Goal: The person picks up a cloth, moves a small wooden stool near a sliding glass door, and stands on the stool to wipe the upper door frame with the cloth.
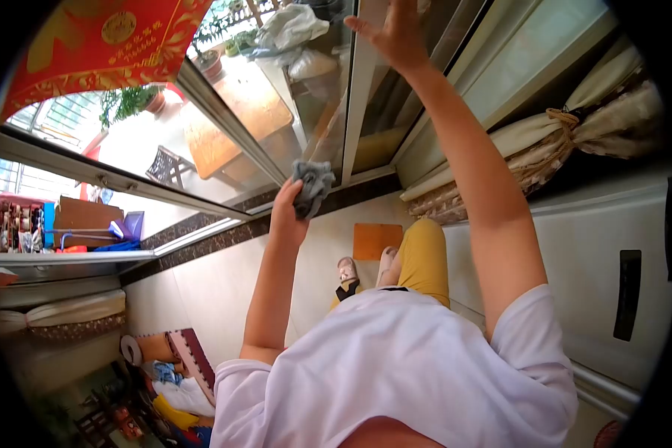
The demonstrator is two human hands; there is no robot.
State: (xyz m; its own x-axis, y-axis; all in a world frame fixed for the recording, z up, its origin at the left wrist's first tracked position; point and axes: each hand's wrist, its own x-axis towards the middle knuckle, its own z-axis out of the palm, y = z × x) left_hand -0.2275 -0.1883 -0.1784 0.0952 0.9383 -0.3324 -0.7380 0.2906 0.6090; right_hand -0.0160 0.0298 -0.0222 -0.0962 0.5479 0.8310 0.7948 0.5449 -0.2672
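A crumpled grey cloth is bunched in my left hand, whose fingers wrap round it. It overlaps the lower part of the sliding glass door, close to the metal frame. My right hand is raised high at the top of the view, thumb stretched out to the side and nothing seen in it. It lies over the upright door frame, with some fingertips cut off by the picture's edge.
A wooden table and potted plants stand beyond the glass. A red printed sheet hangs at upper left. Tied curtains and a white appliance are on my right. An orange square lies near my feet.
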